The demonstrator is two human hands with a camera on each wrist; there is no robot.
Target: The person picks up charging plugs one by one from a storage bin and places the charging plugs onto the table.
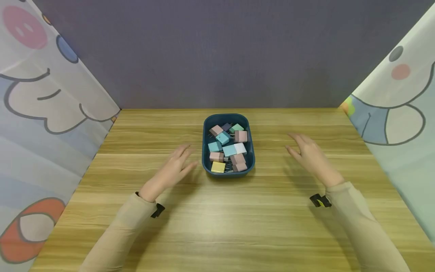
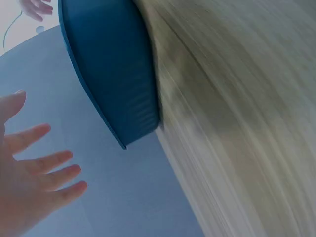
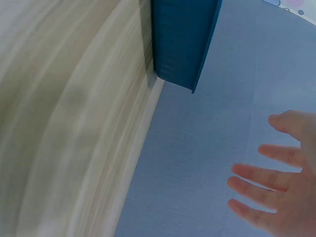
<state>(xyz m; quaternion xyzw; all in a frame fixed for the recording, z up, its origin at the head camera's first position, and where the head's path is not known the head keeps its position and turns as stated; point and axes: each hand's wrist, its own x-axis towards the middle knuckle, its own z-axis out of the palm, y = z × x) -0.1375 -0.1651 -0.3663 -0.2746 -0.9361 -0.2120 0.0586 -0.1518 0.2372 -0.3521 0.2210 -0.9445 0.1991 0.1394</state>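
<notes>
A dark blue plastic bin stands on the table, filled with several small plug chargers in pink, light blue, green, white and yellow. Among them are a yellow charger at the near left corner and a pink charger at the right side. Just left of the bin, my left hand hovers over the wood with fingers spread, holding nothing. My right hand is farther off on the right, its fingers spread and holding nothing. Each wrist view shows the bin's outer wall beyond the spread fingers.
The wooden table runs back to a grey-blue panel. Cartoon-printed curtains hang along the left and right sides. A black wrist strap piece shows at the right sleeve.
</notes>
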